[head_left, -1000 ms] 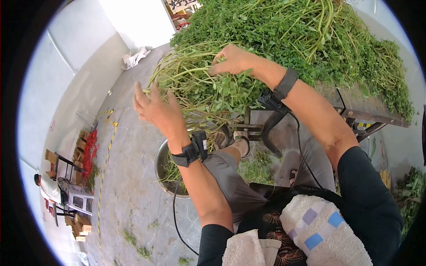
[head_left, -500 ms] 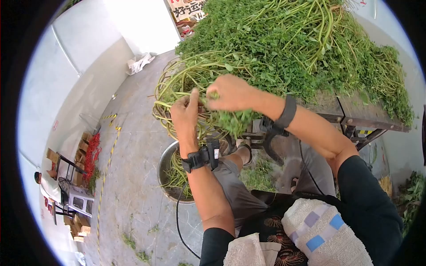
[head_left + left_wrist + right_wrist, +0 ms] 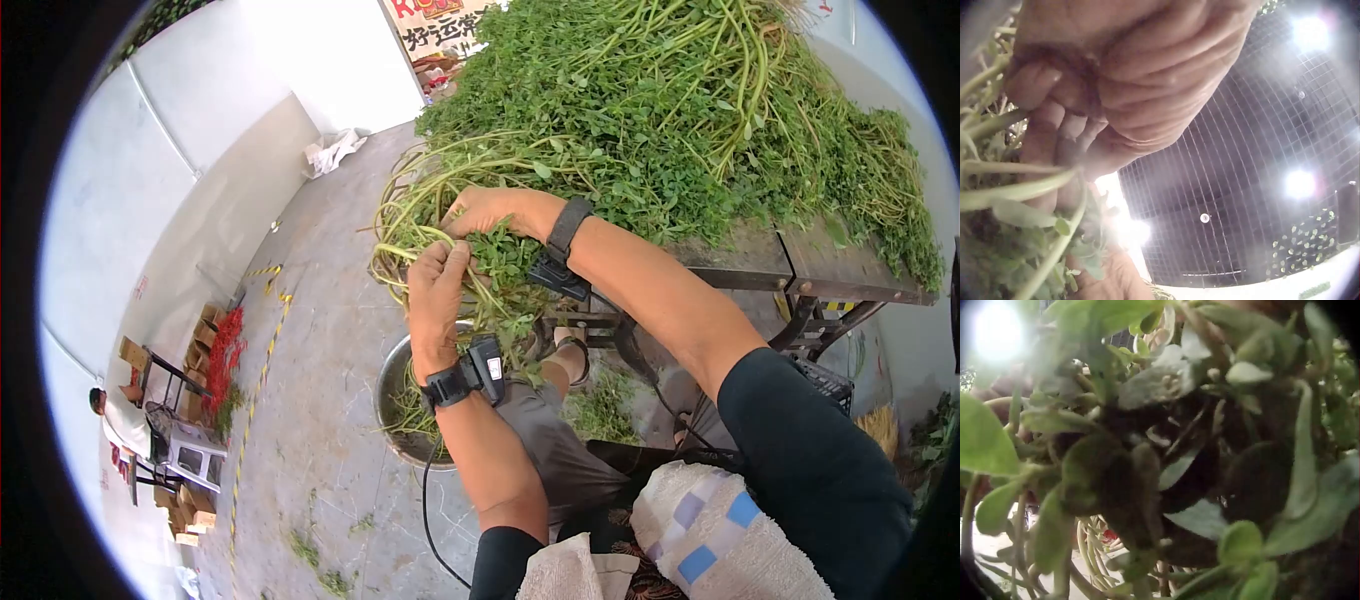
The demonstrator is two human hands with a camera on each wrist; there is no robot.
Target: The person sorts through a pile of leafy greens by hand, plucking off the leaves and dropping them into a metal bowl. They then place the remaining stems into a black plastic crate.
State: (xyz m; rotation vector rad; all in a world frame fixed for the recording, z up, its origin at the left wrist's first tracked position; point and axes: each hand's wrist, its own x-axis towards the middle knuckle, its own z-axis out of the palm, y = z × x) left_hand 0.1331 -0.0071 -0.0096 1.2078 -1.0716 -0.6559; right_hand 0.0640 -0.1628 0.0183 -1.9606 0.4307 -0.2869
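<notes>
Thick pale-green stems [image 3: 420, 240] loop over the left end of a leafy heap [image 3: 620, 130]. The left hand [image 3: 435, 305] pinches a stem between thumb and curled fingers; the left wrist view shows this hand [image 3: 1141, 75] large, with a stem [image 3: 997, 125] running into its grip. Just above and to the right, the right hand [image 3: 500, 210] bends down with its fingers curled round stems, and leafy sprigs [image 3: 510, 255] hang below it. Leaves [image 3: 1200, 519] cover most of the right wrist view, hiding that hand's fingertips.
A dark table [image 3: 740, 255] bears the heap. Below the left wrist, a metal basin [image 3: 390, 420] on the floor holds stems. A person [image 3: 125, 420] sits far left by cardboard boxes [image 3: 190, 510]. Cut greens [image 3: 605, 405] litter the floor.
The hands, apart at first, have come together at the stems. The left hand's spread fingers have closed to a pinch. The head view has shifted, moving the scene slightly right and down.
</notes>
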